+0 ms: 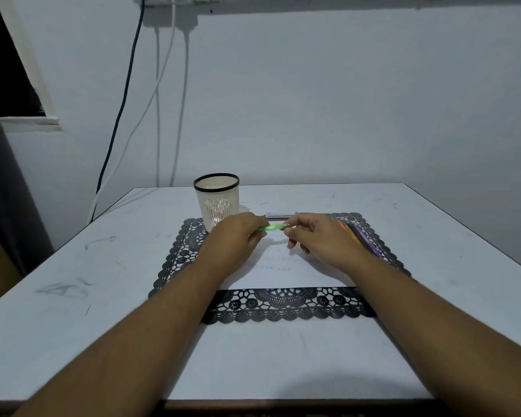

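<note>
A bright green pen [273, 227] is held level between both hands above a white sheet of paper [286, 270]. My left hand [234, 239] grips its left end with curled fingers. My right hand [319, 238] pinches its right end between thumb and fingertips. The sheet lies on a black lace placemat [286, 303]. A cream pen holder [217, 200] with a black rim stands upright at the mat's far left corner, just behind my left hand.
Several coloured pens [363, 237] lie on the mat's right side, partly hidden by my right hand. A small flat box [278, 215] lies behind the hands. The white table [73, 284] reaches the wall, where cables [127, 94] hang at the left.
</note>
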### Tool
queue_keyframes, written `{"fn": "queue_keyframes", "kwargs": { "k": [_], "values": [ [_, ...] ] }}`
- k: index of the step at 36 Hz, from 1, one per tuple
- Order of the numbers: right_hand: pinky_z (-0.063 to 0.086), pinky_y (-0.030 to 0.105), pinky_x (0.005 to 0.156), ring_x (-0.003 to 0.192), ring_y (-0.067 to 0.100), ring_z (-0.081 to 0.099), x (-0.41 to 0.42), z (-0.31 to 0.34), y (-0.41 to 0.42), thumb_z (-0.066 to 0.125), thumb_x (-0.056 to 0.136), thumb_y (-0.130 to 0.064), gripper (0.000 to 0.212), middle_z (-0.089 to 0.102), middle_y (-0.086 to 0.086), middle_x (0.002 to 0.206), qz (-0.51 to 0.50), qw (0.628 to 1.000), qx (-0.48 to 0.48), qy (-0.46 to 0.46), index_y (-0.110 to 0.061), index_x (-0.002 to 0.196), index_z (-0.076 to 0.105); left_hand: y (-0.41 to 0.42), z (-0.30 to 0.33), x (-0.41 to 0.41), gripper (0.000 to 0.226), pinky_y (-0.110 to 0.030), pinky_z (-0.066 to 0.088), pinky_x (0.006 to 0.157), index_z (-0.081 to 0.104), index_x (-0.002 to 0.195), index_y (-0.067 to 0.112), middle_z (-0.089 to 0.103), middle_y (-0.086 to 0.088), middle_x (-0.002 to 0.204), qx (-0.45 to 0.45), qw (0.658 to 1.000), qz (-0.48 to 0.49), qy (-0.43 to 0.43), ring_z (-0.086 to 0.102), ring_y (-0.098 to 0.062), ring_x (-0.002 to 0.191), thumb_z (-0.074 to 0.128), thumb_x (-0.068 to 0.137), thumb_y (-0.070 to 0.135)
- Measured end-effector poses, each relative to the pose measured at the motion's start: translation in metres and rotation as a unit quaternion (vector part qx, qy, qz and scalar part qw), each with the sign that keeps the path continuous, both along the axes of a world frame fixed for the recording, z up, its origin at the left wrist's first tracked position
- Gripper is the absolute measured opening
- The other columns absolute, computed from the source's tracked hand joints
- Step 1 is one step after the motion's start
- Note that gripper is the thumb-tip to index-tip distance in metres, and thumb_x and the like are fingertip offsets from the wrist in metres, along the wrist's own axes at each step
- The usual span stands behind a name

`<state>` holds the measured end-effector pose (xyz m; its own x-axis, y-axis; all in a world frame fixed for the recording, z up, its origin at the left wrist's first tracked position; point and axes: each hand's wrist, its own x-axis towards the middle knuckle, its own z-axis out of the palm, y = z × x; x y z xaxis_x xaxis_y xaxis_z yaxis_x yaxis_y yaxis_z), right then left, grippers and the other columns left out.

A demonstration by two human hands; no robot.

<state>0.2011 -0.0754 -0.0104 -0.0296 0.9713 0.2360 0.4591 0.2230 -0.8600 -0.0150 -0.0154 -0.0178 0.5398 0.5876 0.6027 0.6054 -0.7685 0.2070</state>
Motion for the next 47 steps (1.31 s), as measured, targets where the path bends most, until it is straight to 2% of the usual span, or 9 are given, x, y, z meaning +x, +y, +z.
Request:
{"fn": "queue_keyframes", "kwargs": {
  "k": [7,11,15,19,27,31,36,40,47],
  "values": [
    [0.043,0.03,0.07,0.058,0.0,0.056,0.009,0.001,0.0,0.065,0.102,-0.027,0.016,0.078,-0.004,0.081,-0.015,0.998,-0.01,-0.059,-0.025,0.093,0.077,-0.001,-0.003,-0.001,0.016,-0.043,0.053,0.082,0.076,0.112,0.012,0.074,-0.003,0.101,-0.074,0.997,-0.015,-0.007,0.066,-0.023,0.09,0.067,0.099,0.014],
    [0.045,0.022,0.065,0.059,0.001,0.057,0.009,-0.001,0.0,0.066,0.102,-0.03,0.014,0.078,-0.004,0.082,-0.02,0.999,-0.017,-0.034,-0.027,0.096,0.078,-0.002,-0.003,-0.002,0.019,-0.039,0.054,0.085,0.073,0.117,0.017,0.076,-0.002,0.105,-0.112,0.993,-0.009,-0.023,0.068,-0.02,0.095,0.068,0.098,0.016],
    [0.044,0.012,0.056,0.056,-0.002,0.057,0.007,-0.003,0.0,0.066,0.102,-0.028,0.013,0.078,-0.003,0.081,-0.019,1.0,-0.001,-0.025,-0.027,0.095,0.077,-0.004,-0.005,-0.002,0.014,-0.035,0.053,0.078,0.068,0.111,0.022,0.075,0.004,0.096,-0.131,0.991,-0.007,-0.04,0.068,-0.014,0.088,0.07,0.097,0.02],
    [0.044,0.011,0.055,0.056,-0.003,0.057,0.005,-0.005,0.001,0.068,0.101,-0.025,0.012,0.077,-0.002,0.079,-0.019,0.999,0.01,-0.025,-0.025,0.093,0.077,-0.003,-0.006,-0.002,0.01,-0.026,0.04,0.066,0.068,0.105,0.025,0.065,0.014,0.085,-0.126,0.991,-0.006,-0.037,0.056,0.006,0.074,0.071,0.096,0.021],
    [0.042,0.013,0.055,0.057,0.001,0.055,0.004,-0.007,0.002,0.07,0.1,-0.029,0.014,0.076,-0.002,0.078,-0.024,0.999,0.007,-0.021,-0.025,0.088,0.076,-0.005,-0.006,-0.002,0.009,-0.027,0.042,0.067,0.067,0.104,0.025,0.063,0.016,0.083,-0.133,0.99,-0.014,-0.038,0.057,0.003,0.077,0.069,0.097,0.02],
    [0.042,0.016,0.058,0.058,-0.002,0.056,0.005,-0.007,0.002,0.07,0.099,-0.028,0.014,0.076,-0.003,0.078,-0.028,0.999,0.004,-0.031,-0.024,0.088,0.076,-0.006,-0.005,-0.002,0.009,-0.029,0.044,0.069,0.068,0.105,0.023,0.065,0.012,0.086,-0.133,0.99,-0.017,-0.035,0.059,-0.007,0.08,0.069,0.097,0.019],
    [0.039,0.008,0.056,0.056,-0.006,0.057,0.008,-0.006,0.005,0.07,0.099,-0.025,0.014,0.076,-0.005,0.075,-0.029,0.999,0.008,-0.045,-0.025,0.087,0.076,-0.006,-0.005,-0.001,0.009,-0.023,0.039,0.065,0.068,0.106,0.022,0.064,0.011,0.087,-0.133,0.99,-0.018,-0.031,0.056,0.002,0.077,0.068,0.098,0.019],
    [0.039,0.005,0.052,0.054,-0.007,0.06,0.012,-0.007,0.008,0.07,0.099,-0.024,0.014,0.076,-0.006,0.075,-0.028,0.999,0.001,-0.043,-0.023,0.086,0.076,-0.006,-0.005,-0.001,0.01,-0.028,0.04,0.068,0.068,0.108,0.02,0.064,0.011,0.088,-0.134,0.99,-0.018,-0.034,0.057,-0.007,0.08,0.068,0.098,0.018],
    [0.041,0.006,0.052,0.057,-0.006,0.062,0.022,-0.01,0.013,0.071,0.097,-0.02,0.013,0.077,-0.003,0.076,-0.06,0.998,-0.014,-0.027,-0.02,0.086,0.079,0.002,-0.009,-0.008,0.011,-0.027,0.039,0.068,0.067,0.107,0.027,0.063,0.012,0.089,-0.148,0.988,0.002,-0.045,0.058,-0.007,0.081,0.068,0.098,0.021]
  ]
}}
